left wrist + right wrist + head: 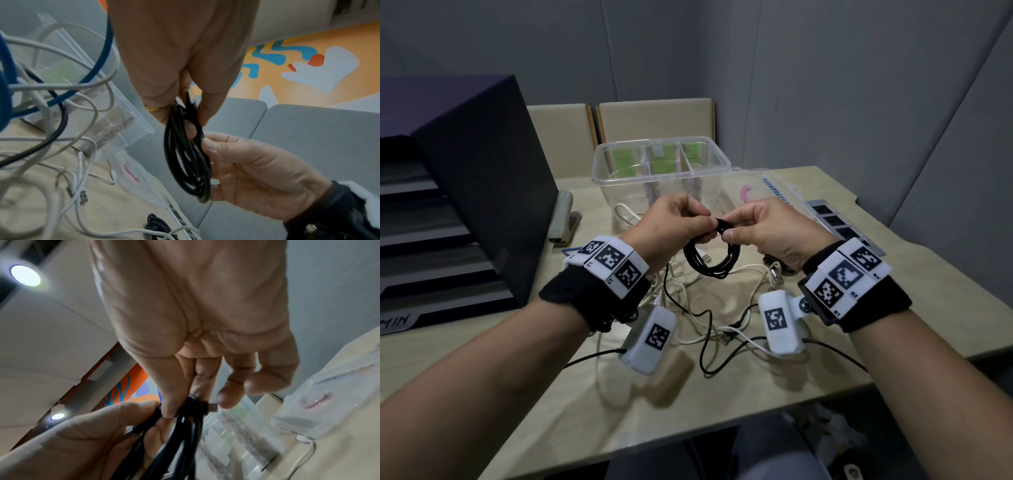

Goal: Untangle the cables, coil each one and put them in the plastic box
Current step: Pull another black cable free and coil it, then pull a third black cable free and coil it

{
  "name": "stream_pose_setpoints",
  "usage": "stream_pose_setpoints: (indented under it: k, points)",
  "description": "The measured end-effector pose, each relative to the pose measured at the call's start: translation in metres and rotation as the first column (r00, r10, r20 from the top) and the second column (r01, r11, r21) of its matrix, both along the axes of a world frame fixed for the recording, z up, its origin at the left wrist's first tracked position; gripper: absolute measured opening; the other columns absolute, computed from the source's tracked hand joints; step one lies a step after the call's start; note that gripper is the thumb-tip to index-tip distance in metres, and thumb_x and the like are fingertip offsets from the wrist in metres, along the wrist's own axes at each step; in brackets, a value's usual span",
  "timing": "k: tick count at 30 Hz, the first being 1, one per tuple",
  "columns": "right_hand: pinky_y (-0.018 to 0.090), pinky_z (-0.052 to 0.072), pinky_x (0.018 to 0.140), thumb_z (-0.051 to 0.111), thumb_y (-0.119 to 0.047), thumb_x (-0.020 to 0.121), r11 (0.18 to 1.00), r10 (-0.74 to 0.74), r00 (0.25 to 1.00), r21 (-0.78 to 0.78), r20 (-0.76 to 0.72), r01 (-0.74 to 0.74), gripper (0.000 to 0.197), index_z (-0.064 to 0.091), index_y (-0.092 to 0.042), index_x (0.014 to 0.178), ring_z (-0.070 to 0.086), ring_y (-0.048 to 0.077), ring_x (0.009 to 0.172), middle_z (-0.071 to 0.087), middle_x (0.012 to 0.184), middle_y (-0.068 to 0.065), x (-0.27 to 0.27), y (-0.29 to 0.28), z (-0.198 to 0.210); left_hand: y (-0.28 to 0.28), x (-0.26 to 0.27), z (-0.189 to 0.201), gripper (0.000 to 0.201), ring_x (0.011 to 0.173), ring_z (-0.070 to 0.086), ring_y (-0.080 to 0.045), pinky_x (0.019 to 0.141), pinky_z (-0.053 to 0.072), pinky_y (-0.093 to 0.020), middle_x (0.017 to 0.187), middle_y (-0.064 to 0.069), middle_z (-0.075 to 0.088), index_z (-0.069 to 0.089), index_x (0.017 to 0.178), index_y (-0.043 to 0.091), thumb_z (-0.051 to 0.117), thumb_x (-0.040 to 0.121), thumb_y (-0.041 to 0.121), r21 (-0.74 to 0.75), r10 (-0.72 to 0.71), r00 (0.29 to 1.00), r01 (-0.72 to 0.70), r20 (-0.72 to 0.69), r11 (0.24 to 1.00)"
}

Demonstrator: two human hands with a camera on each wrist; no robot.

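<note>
Both hands hold one black cable coil [710,262] above the middle of the table. My left hand [703,229] pinches the top of the coil, and my right hand [732,228] pinches the same spot from the other side. In the left wrist view the coil [187,162] hangs below the left hand [185,112]. In the right wrist view the right hand's thumb and fingers [183,400] close on the strands [185,426]. A tangle of white and black cables [705,315] lies under the hands. The clear plastic box [599,174], split into three compartments, stands just behind.
A dark drawer cabinet [465,192] fills the left side, with a stapler [561,219] beside it. A clear bag with a pink item [750,195] and a grey power strip [839,226] lie at the right. A blue cable [571,251] runs behind my left wrist.
</note>
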State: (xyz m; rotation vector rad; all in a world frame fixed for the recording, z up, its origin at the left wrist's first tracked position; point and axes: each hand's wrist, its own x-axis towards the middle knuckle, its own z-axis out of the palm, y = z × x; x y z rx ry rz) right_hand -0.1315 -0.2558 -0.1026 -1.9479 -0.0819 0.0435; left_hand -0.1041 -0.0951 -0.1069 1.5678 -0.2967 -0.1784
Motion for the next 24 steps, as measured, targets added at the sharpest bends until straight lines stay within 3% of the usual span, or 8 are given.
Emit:
stream_pose_setpoints:
  k: [4,8,11,17,20,22,23,24]
  points:
    - [0.033,0.053,0.065,0.068,0.004,0.08,0.993,-0.111,0.994,0.037,-0.018,0.112,0.02,0.067,-0.015,0.077,0.061,0.015,0.067,0.063,0.077,0.001,0.001,-0.011,-0.003,-0.005,0.003,0.0,0.01,0.075,0.061,-0.024,0.073,0.053,-0.031,0.08,-0.013,0.063,0.058,0.081,0.008,0.063,0.085,0.001,0.143,-0.009,0.999,0.003,0.043,0.99]
    - [0.029,0.053,0.052,0.07,0.006,0.077,0.958,-0.27,0.962,0.089,-0.028,0.272,0.021,0.061,-0.013,0.077,0.062,0.015,0.065,0.06,0.086,0.002,0.004,-0.035,-0.005,-0.006,0.008,-0.002,0.017,0.092,0.065,-0.019,0.085,0.053,-0.036,0.1,-0.005,0.067,0.063,0.102,0.014,0.063,0.088,0.023,0.436,-0.049,0.991,-0.01,0.124,0.9]
    - [0.03,0.051,0.049,0.071,0.005,0.078,0.904,-0.414,0.907,0.087,-0.074,0.42,0.022,0.059,-0.013,0.079,0.062,0.02,0.065,0.063,0.081,0.009,0.011,-0.062,-0.014,-0.01,0.008,-0.005,0.029,0.1,0.06,-0.015,0.087,0.048,-0.03,0.108,0.002,0.064,0.062,0.111,0.018,0.063,0.087,0.035,0.743,-0.236,0.945,-0.012,0.227,0.669]
    - [0.043,0.057,0.063,0.061,0.011,0.082,0.756,-0.625,0.76,0.106,-0.178,0.646,0.025,0.053,-0.012,0.077,0.063,0.029,0.077,0.059,0.086,0.014,0.017,-0.108,-0.042,-0.022,-0.001,-0.023,0.044,0.104,0.057,-0.019,0.084,0.046,-0.032,0.115,0.003,0.063,0.063,0.111,0.027,0.064,0.078,0.055,0.991,-0.481,0.87,0.051,-0.104,-0.123]
    - [0.045,0.059,0.075,0.058,0.008,0.084,0.722,-0.664,0.728,0.104,-0.17,0.684,0.026,0.052,-0.015,0.073,0.065,0.037,0.097,0.057,0.08,0.008,0.021,-0.129,-0.057,-0.022,-0.007,-0.016,0.051,0.102,0.056,-0.015,0.087,0.045,-0.033,0.11,0.007,0.063,0.063,0.108,0.032,0.066,0.069,0.065,0.95,-0.468,0.827,0.256,-0.31,-0.177]
    - [0.033,0.056,0.075,0.055,-0.017,0.093,0.717,-0.662,0.71,0.072,-0.24,0.693,0.01,0.056,-0.015,0.083,0.064,0.032,0.102,0.061,0.088,0.005,0.024,-0.133,-0.063,-0.022,-0.01,-0.009,0.053,0.104,0.054,-0.015,0.085,0.042,-0.033,0.113,0.007,0.062,0.063,0.109,0.03,0.071,0.067,0.061,0.907,-0.476,0.775,0.389,-0.416,-0.159]
    - [0.027,0.05,0.072,0.049,-0.036,0.096,0.741,-0.671,0.705,-0.182,-0.23,0.646,0.022,0.06,-0.017,0.092,0.064,0.026,0.101,0.064,0.095,0.002,0.021,-0.128,-0.067,-0.023,-0.013,-0.007,0.052,0.103,0.054,-0.015,0.08,0.042,-0.031,0.113,0.006,0.062,0.063,0.109,0.029,0.074,0.066,0.056,0.894,-0.48,0.757,0.413,-0.442,-0.173]
    - [0.024,0.043,0.069,0.042,-0.05,0.095,0.648,-0.676,0.734,-0.529,-0.067,0.548,0.037,0.063,-0.019,0.099,0.063,0.022,0.099,0.065,0.099,-0.001,0.023,-0.132,-0.074,-0.024,-0.015,-0.005,0.051,0.099,0.054,-0.015,0.072,0.043,-0.028,0.113,0.006,0.062,0.064,0.109,0.028,0.077,0.066,0.051,0.889,-0.482,0.748,0.415,-0.456,-0.196]
